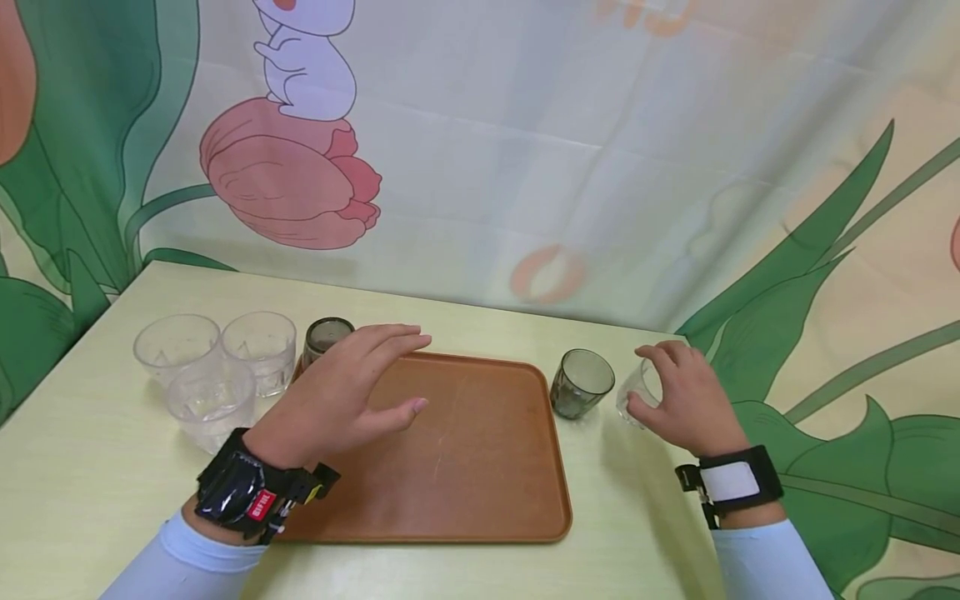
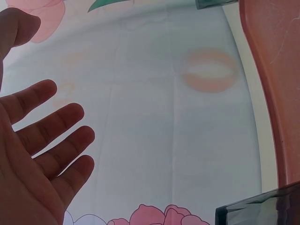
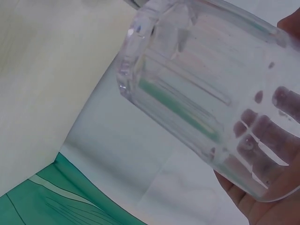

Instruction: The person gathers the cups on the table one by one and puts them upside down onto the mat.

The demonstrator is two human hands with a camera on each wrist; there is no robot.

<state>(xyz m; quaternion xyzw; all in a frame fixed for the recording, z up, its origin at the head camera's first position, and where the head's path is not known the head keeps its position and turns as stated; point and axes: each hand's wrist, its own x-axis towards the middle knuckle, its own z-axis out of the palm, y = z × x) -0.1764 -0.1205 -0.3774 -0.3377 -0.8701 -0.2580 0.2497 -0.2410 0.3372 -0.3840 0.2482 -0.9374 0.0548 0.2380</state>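
On the right, my right hand [image 1: 686, 400] grips a clear cup [image 1: 632, 395], with the thumb on the near side. Fingers [image 3: 276, 133] show through the cup's wall in the right wrist view; whether its base touches the table cannot be told. Just left of it stands a smoky grey glass [image 1: 582, 385]. Over the left part of a brown tray [image 1: 480, 450] hangs my left hand [image 1: 337, 400], fingers extended and thumb apart, holding nothing. A second smoky glass [image 1: 327, 335] is partly hidden behind that hand, by the tray's back left corner.
Three clear cups stand grouped at the table's left: one at the back left [image 1: 176, 346], another beside it [image 1: 262, 350], and a nearer one [image 1: 213, 404]. A printed curtain [image 1: 480, 183] hangs behind the pale table [image 1: 75, 467].
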